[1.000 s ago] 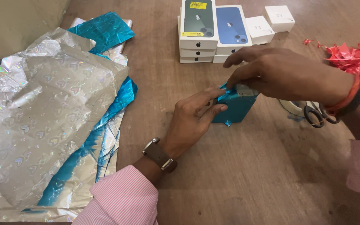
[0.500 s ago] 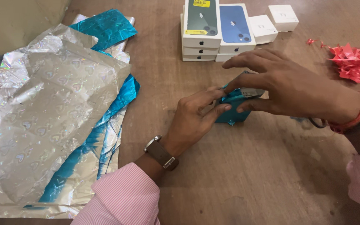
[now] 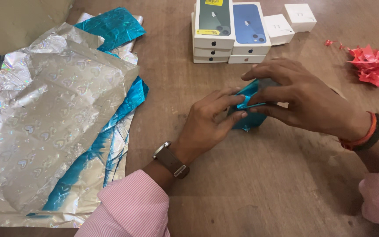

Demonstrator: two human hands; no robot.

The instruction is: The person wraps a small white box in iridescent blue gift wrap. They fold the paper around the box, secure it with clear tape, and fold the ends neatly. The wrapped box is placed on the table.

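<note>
A small box wrapped in shiny blue paper (image 3: 250, 118) stands on the wooden table (image 3: 259, 184). My left hand (image 3: 207, 120) presses its fingers against the box's left side and folded top edge. My right hand (image 3: 294, 94) covers the box from the right, pinching the blue paper fold at the top between thumb and fingers. Much of the box is hidden by both hands. I wear a brown-strapped watch (image 3: 170, 160) on the left wrist and red and black bands (image 3: 365, 134) on the right wrist.
Loose sheets of silver and blue wrapping paper (image 3: 53, 118) lie at the left. Stacked white phone boxes (image 3: 229, 33) and two small white boxes (image 3: 290, 24) stand at the back. A pile of red ribbon (image 3: 376, 61) lies at the far right.
My right hand has come down lower onto the wrapped box and closed on the top fold. The scissors and tape roll seen at the right one second ago are now out of sight.
</note>
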